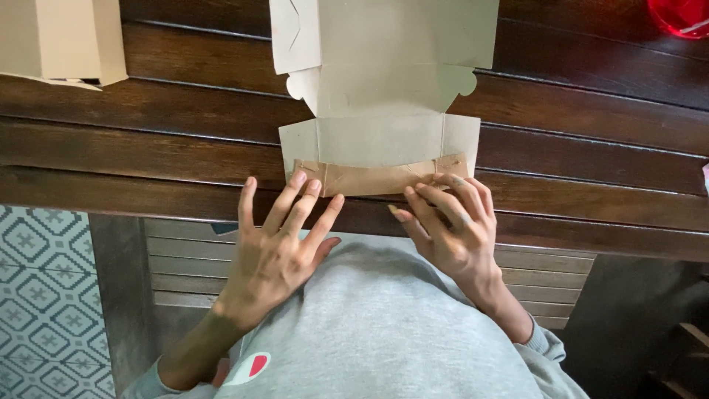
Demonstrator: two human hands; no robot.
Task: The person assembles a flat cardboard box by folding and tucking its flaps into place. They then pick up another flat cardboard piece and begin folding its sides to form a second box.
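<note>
Two bare hands meet at the near edge of a flat, unfolded cardboard box blank (380, 96) that lies on the dark wooden slatted table (591, 125) in front of us. Our left hand (277, 247) is spread wide, grasping nothing, its fingertips pressing down on the brown folded flap (373, 178) along the blank's near edge. Our right hand (450, 229) has its fingers curled, and they press the right end of that same flap against the table, pinching nothing that we can make out. The flap lies folded back over the pale panel just behind it, brown side up. At the far left corner of the table sits another cardboard box (63, 41), well apart from our hands, and a red object (681, 15) shows at the far right corner. Below the table edge we see our grey sweatshirt (384, 332) and a patterned tile floor (40, 303).
</note>
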